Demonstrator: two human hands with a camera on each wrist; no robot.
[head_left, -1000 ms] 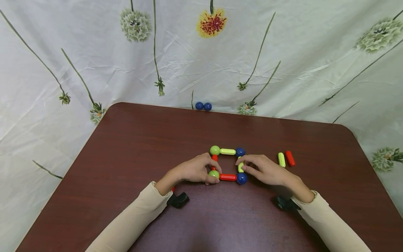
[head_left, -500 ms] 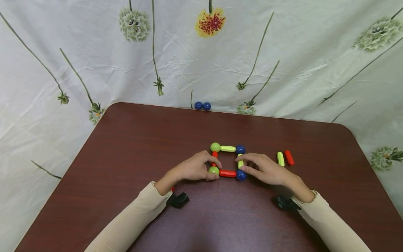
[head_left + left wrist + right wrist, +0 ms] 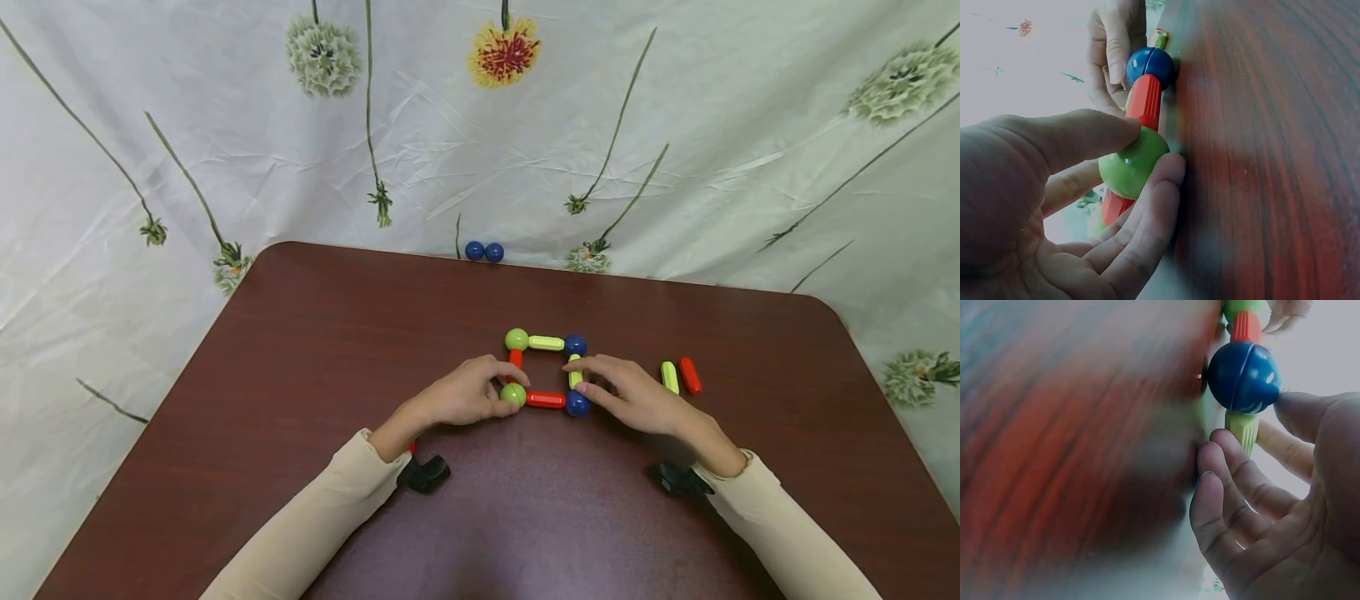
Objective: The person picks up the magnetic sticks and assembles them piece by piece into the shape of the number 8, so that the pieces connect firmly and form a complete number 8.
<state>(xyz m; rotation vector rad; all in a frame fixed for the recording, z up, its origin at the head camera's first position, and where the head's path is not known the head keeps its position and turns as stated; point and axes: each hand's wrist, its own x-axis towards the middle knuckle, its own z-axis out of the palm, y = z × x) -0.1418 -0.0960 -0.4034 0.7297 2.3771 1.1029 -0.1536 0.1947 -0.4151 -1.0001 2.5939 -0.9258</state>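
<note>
A square of magnetic building sticks and balls lies between my hands. My left hand point(image 3: 468, 390) pinches its near left green ball point(image 3: 1132, 164) between thumb and fingers. My right hand point(image 3: 636, 393) is at the right side, its thumb against the near blue ball point(image 3: 1244, 377) and its fingers about the yellow-green stick point(image 3: 575, 372). A red stick point(image 3: 546, 400) joins the two near balls; another red stick point(image 3: 515, 358) forms the left side. At the far side, a yellow-green stick point(image 3: 546, 342) links a green ball point(image 3: 517, 339) and a blue ball point(image 3: 575, 345).
A loose yellow-green stick point(image 3: 670, 377) and a red stick point(image 3: 691, 375) lie beyond the right hand. Two blue balls point(image 3: 484, 251) sit at the far edge of the dark red table point(image 3: 360, 308). A bit of red point(image 3: 412, 447) shows by the left wrist. Flowered cloth point(image 3: 450, 125) hangs behind.
The whole square has shifted away from the body toward the far edge, and both hands have moved along with it. The loose pieces stay where they were.
</note>
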